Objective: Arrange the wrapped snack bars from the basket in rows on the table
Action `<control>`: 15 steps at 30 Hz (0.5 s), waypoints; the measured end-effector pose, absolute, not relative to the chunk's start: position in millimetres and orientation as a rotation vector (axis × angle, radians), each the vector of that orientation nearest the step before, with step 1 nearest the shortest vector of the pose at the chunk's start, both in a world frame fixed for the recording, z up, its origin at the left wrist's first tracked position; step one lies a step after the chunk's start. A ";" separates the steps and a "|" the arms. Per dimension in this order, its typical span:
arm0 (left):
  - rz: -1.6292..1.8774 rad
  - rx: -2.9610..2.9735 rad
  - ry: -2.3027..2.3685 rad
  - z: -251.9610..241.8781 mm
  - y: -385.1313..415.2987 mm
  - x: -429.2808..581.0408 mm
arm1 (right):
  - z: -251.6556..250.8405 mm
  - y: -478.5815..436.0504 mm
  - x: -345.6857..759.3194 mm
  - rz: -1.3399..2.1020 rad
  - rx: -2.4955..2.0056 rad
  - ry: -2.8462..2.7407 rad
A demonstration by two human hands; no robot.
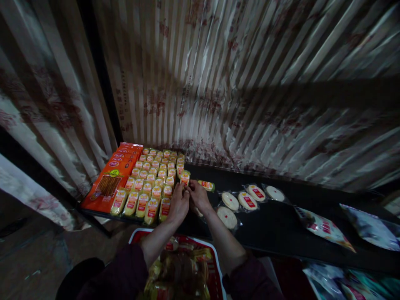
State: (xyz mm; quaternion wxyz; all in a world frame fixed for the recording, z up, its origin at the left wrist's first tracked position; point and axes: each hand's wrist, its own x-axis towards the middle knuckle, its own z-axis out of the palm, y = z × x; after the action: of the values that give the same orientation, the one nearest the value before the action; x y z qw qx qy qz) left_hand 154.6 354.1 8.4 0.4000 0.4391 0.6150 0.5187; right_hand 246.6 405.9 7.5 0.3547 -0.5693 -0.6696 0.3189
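My left hand (pixel 179 205) and my right hand (pixel 199 196) meet at the right side of a block of wrapped snack cakes (pixel 143 203). Between their fingertips is the lower end of one wrapped snack cake (pixel 185 178), in clear film with a red, white and yellow label. Fingers of both hands are closed around that end, though the backs of the hands partly hide the grip. The block stands in several close rows, labels facing me. Just beyond my right hand, another wrapped cake (pixel 206 186) lies on its side on the black shelf (pixel 265 233).
Orange snack bags (pixel 108 181) lie overlapped at the shelf's left end. Several round white wrapped cakes (pixel 230 201) lie to the right, then a printed bag (pixel 323 228) and a silvery bag (pixel 371 227). Below my forearms stands a red basket with a white rim (pixel 215 254), holding more packets.
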 end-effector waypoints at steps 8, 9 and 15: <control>1.311 1.100 1.526 -6.1 378.0 153.3 | -3.1 435.4 246.9 0.717 -1.484 -1.828; 1.297 1.105 1.517 -7.5 378.6 152.1 | -4.4 437.5 247.1 0.714 -1.493 -1.840; 1.318 1.066 1.442 -10.6 376.9 145.4 | -8.4 444.0 246.4 0.712 -1.493 -1.901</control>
State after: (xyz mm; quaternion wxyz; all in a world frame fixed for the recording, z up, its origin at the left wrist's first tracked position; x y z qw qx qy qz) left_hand 145.4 376.9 -10.6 0.4420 0.4296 0.5813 0.5312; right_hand 246.4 444.0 -8.4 0.3056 -0.5642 -0.7183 0.2692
